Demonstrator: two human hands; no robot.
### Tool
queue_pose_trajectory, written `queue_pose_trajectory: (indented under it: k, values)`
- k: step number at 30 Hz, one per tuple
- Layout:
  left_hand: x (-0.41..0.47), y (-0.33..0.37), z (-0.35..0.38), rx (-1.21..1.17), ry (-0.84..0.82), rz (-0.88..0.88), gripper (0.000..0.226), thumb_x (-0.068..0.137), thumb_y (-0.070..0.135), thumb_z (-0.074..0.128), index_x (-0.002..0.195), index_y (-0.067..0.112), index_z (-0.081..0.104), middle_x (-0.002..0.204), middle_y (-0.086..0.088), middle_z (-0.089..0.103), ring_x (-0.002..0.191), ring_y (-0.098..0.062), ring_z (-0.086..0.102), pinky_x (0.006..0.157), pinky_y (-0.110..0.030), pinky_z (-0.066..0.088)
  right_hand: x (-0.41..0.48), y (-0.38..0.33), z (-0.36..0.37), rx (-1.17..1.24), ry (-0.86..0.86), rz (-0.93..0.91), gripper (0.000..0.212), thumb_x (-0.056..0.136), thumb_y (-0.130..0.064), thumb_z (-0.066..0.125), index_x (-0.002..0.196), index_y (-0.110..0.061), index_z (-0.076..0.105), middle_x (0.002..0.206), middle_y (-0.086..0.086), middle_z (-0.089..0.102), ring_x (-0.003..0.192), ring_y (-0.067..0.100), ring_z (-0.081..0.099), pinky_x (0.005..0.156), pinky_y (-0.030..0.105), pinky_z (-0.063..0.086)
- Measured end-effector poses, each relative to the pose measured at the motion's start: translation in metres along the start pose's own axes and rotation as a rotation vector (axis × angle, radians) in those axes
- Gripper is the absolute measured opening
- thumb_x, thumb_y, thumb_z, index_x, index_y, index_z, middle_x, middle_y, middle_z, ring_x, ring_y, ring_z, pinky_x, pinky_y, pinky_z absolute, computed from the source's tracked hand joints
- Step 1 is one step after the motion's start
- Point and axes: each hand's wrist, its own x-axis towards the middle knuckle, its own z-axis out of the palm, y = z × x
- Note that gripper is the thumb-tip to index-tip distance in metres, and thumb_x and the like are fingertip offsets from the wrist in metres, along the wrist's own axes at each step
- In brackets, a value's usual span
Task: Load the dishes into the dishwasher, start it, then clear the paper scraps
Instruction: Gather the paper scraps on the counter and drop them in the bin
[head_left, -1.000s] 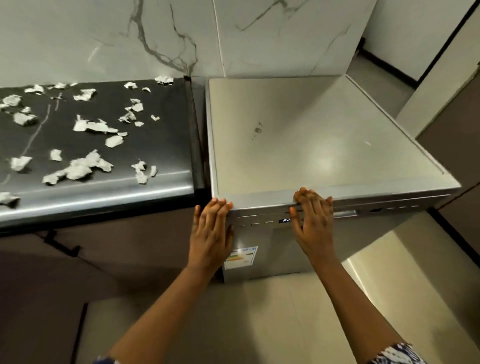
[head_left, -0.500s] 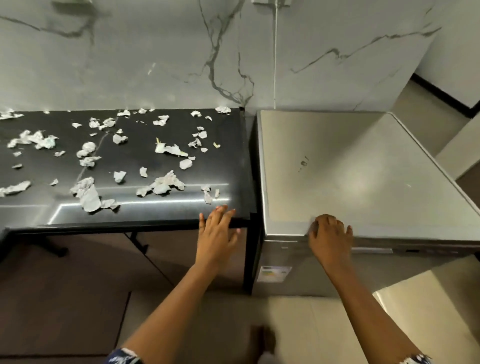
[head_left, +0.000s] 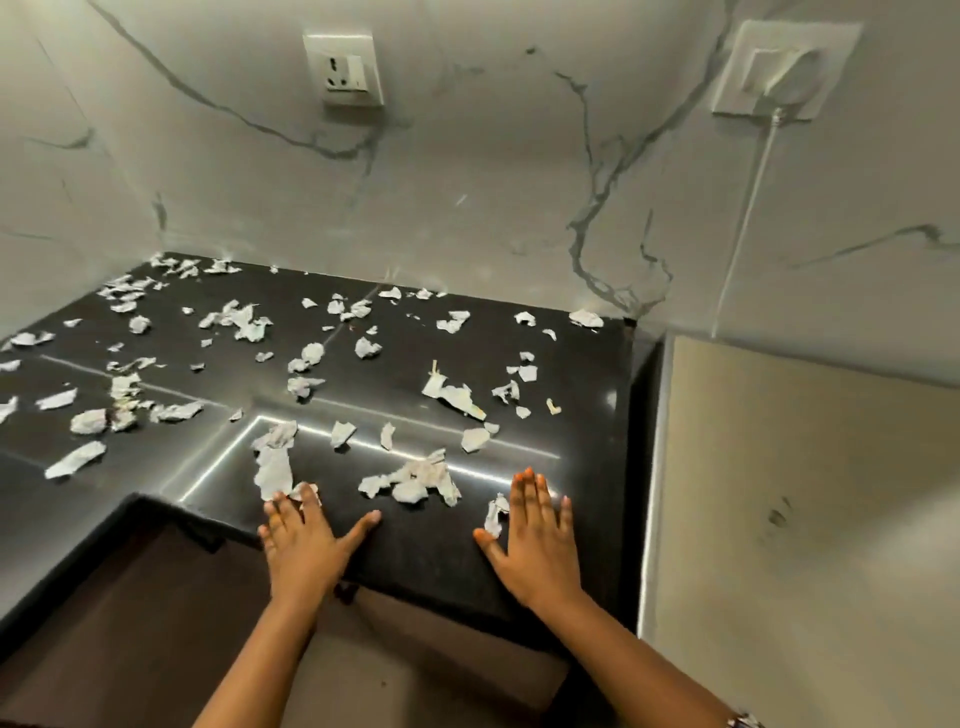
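Well off to the left of the left hand (head_left: 301, 540), paper scraps (head_left: 78, 460) are lying scattered over the dark surface (head_left: 426, 551), whose front edge is turning a corner just left of that hand. The left hand is resting flat with its fingers spread, the heel of its palm sitting at the front edge and its fingertips touching a long scrap (head_left: 274, 470). Between the two hands a bare strip of surface is showing, with a crumpled cluster (head_left: 415, 480) lying just beyond it. The right hand (head_left: 535, 540) is lying flat, fingers straight and close together, thumb spread wide, with a small scrap (head_left: 496, 514) just beside its forefinger. To its right the surface is ending at a side edge, and the dishwasher (head_left: 805, 493) is standing just past a narrow dark gap.
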Motion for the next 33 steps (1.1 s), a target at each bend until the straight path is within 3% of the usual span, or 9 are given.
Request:
queue_pose_trajectory:
  k: [8, 11, 13, 15, 19, 24, 27, 30, 33]
  values:
    - [0.055, 0.017, 0.003, 0.152, -0.068, 0.269, 0.117, 0.051, 0.096, -0.01, 0.148, 0.03, -0.016, 0.159, -0.003, -0.015, 0.145, -0.024, -0.017, 0.117, -0.045, -0.006, 0.098, -0.028, -0.006, 0.01, -0.063, -0.164, 0.092, 0.081, -0.077, 0.007, 0.15, -0.019, -0.005, 0.157, -0.004, -0.013, 0.143, 0.01, -0.017, 0.115, 0.042, -0.014]
    - [0.072, 0.011, -0.003, 0.019, -0.101, 0.403, 0.105, 0.058, 0.096, 0.003, 0.144, 0.04, -0.02, 0.153, 0.011, -0.028, 0.142, -0.014, -0.025, 0.115, -0.044, -0.011, 0.105, -0.016, -0.005, 0.348, 0.098, -0.214, 0.075, 0.087, -0.069, 0.026, 0.149, -0.026, 0.019, 0.154, -0.014, 0.005, 0.14, -0.002, -0.004, 0.116, 0.026, -0.002]
    - [0.086, 0.003, -0.008, -0.186, -0.005, 0.361, 0.102, 0.065, 0.09, 0.022, 0.148, 0.041, -0.009, 0.154, 0.012, -0.024, 0.143, -0.012, -0.022, 0.112, -0.042, -0.013, 0.105, -0.001, -0.004, 0.46, 0.329, -0.059, 0.071, 0.088, -0.067, 0.032, 0.144, -0.023, 0.033, 0.152, -0.01, 0.016, 0.142, 0.004, 0.009, 0.116, 0.028, 0.008]
    - [0.106, -0.004, -0.01, -0.324, 0.119, 0.206, 0.097, 0.07, 0.084, 0.024, 0.151, 0.035, 0.001, 0.158, 0.001, -0.014, 0.145, -0.019, -0.017, 0.113, -0.043, -0.01, 0.116, 0.013, -0.007, 0.337, 0.443, 0.209, 0.064, 0.093, -0.051, 0.04, 0.145, -0.015, 0.032, 0.156, 0.001, 0.014, 0.145, 0.018, 0.01, 0.116, 0.041, 0.01]
    - [0.151, 0.009, -0.014, -0.277, 0.129, 0.022, 0.083, 0.09, 0.068, 0.028, 0.153, 0.017, 0.01, 0.158, -0.02, 0.001, 0.146, -0.036, -0.007, 0.116, -0.048, -0.002, 0.159, 0.013, -0.021, 0.192, 0.283, 0.559, 0.072, 0.096, -0.052, 0.029, 0.151, -0.011, 0.007, 0.159, 0.01, 0.001, 0.146, 0.023, -0.001, 0.118, 0.047, 0.001]
    - [0.194, 0.04, -0.011, -0.133, -0.07, 0.479, 0.093, 0.078, 0.082, 0.011, 0.151, 0.025, 0.015, 0.16, -0.002, 0.005, 0.145, -0.013, -0.005, 0.117, -0.035, -0.004, 0.206, -0.034, -0.016, 0.061, 0.049, 0.258, 0.086, 0.086, -0.071, 0.01, 0.151, -0.015, 0.004, 0.159, 0.001, 0.001, 0.146, 0.015, -0.003, 0.115, 0.043, -0.006]
    - [0.207, 0.047, -0.008, -0.299, -0.099, 0.597, 0.096, 0.072, 0.087, 0.013, 0.149, 0.031, 0.021, 0.157, 0.008, 0.006, 0.142, -0.004, -0.006, 0.116, -0.039, -0.007, 0.219, -0.044, -0.012, 0.297, 0.06, 0.123, 0.096, 0.076, -0.081, 0.011, 0.15, -0.021, 0.019, 0.158, -0.004, 0.014, 0.146, 0.012, 0.007, 0.117, 0.044, 0.001]
    - [0.226, 0.039, -0.012, -0.451, 0.102, 0.383, 0.074, 0.088, 0.065, 0.039, 0.15, 0.027, 0.023, 0.159, 0.001, 0.002, 0.146, -0.018, -0.006, 0.114, -0.048, -0.008, 0.226, -0.017, -0.02, 0.591, 0.396, 0.225, 0.057, 0.094, -0.046, 0.046, 0.14, -0.013, 0.041, 0.151, 0.007, 0.031, 0.142, 0.023, 0.023, 0.117, 0.042, 0.017]
    - [0.26, 0.042, -0.018, -0.412, 0.166, 0.063, 0.071, 0.094, 0.051, 0.045, 0.151, 0.023, 0.015, 0.158, -0.017, -0.007, 0.145, -0.032, -0.013, 0.114, -0.054, -0.004, 0.248, 0.03, -0.031, 0.444, 0.475, 0.448, 0.055, 0.094, -0.03, 0.054, 0.141, -0.007, 0.037, 0.155, 0.013, 0.02, 0.144, 0.027, 0.017, 0.116, 0.038, 0.014]
